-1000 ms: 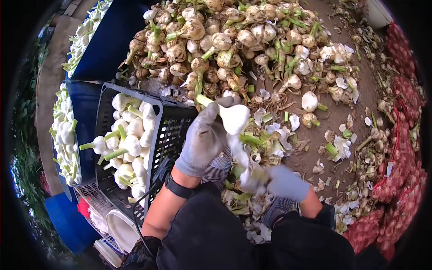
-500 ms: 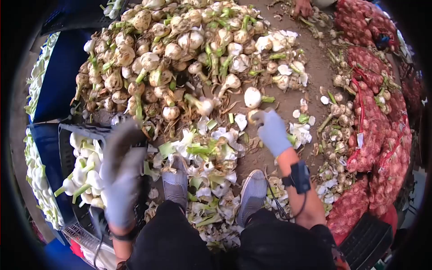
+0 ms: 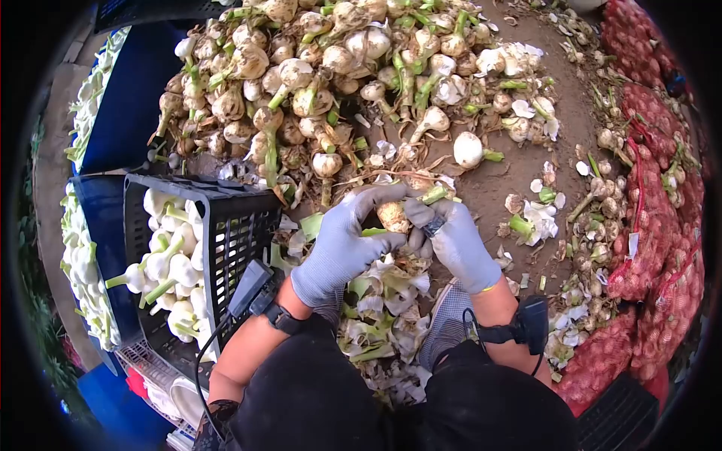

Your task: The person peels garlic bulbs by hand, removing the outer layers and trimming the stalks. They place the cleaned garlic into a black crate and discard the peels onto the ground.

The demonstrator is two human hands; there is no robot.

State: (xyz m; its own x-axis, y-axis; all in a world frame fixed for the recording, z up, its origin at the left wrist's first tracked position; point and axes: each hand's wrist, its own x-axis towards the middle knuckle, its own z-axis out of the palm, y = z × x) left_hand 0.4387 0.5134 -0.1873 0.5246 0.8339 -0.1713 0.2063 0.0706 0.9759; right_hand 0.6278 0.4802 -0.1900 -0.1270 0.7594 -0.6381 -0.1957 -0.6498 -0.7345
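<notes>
My left hand (image 3: 340,244), in a grey-white glove, curls its thumb and fingers around a brownish garlic bulb (image 3: 393,217). Close against the bulb's right side is my gloved right hand (image 3: 462,246), its fingers bent and pressed together. A small dark thing (image 3: 432,226) shows at those fingers; I cannot tell what it is. A cut green stem (image 3: 435,195) pokes out just above the right fingers. Beyond both hands, a whiter garlic bulb (image 3: 468,150) with a short stem lies on the soil. Peeled skins (image 3: 387,301) are strewn below, between my shoes.
A heap of untrimmed garlic (image 3: 301,83) spreads ahead. At left stands a black crate (image 3: 241,225) holding clean white garlic (image 3: 177,263), with blue bins (image 3: 113,113) of garlic beyond it. Red mesh sacks (image 3: 654,248) of bulbs line the right side, near loose small bulbs.
My left hand has moved from beside the black crate to the middle and now holds a bulb. My right hand has drawn in to meet it. The view has shifted left.
</notes>
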